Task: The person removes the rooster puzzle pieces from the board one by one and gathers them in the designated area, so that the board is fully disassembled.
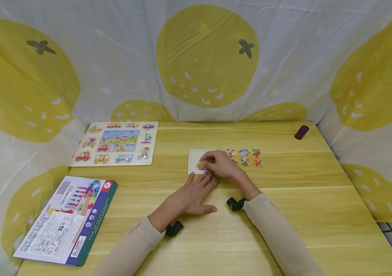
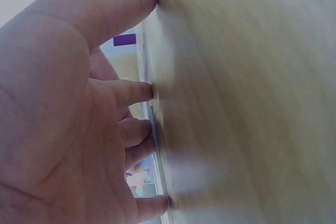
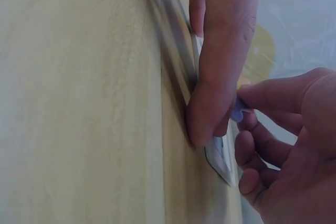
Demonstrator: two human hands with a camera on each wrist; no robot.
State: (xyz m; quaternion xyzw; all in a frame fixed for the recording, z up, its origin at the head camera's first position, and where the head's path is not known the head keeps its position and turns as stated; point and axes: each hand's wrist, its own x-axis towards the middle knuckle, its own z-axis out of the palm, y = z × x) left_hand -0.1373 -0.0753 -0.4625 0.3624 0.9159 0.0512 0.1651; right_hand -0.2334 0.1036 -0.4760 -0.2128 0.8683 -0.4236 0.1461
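My right hand [image 1: 222, 164] pinches a small purple and yellow jigsaw piece [image 1: 201, 165] between thumb and fingers, over the small white puzzle board [image 1: 194, 155]. In the right wrist view the piece [image 3: 238, 115] shows as a pale purple knob at the fingertips. My left hand [image 1: 193, 196] lies spread, its fingertips along the board's near edge and its thumb on the table. From the left wrist, the fingers [image 2: 137, 132] reach the thin board edge. Part of the board is hidden under the right hand. Several loose jigsaw pieces [image 1: 244, 152] lie in rows just right of it.
A larger vehicle puzzle board [image 1: 140, 156] lies at the back left of the wooden table [image 1: 303, 214]. Nearer on the left is a toy box [image 1: 58, 222]. A dark purple cylinder [image 1: 301, 132] lies at the back right. A fruit-patterned curtain [image 1: 196, 57] borders the table.
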